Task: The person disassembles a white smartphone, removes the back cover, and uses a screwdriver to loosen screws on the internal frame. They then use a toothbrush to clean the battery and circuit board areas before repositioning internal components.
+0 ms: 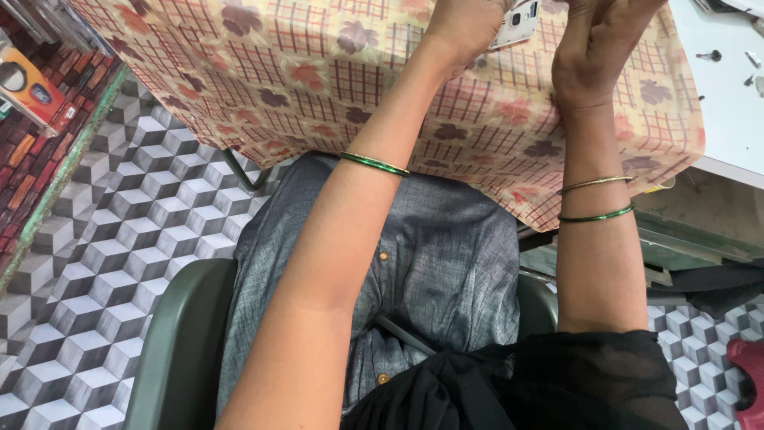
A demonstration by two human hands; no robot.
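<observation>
My left hand (465, 28) reaches up to the top edge of the view and holds a white phone (516, 22) with its back camera showing. My right hand (593, 48) is raised beside it, its fingers cut off by the frame edge, touching or close to the phone's right side. Both arms wear thin green and gold bangles (374, 163). The hands hover over a table covered by a checked, leaf-patterned cloth (318, 72).
I sit in a dark green plastic chair (179, 342), grey garment over my lap. A white tabletop (728, 95) with small screws lies at the right. The floor has grey cube-patterned tiles (103, 263). A brick-patterned wall with an orange box stands at far left.
</observation>
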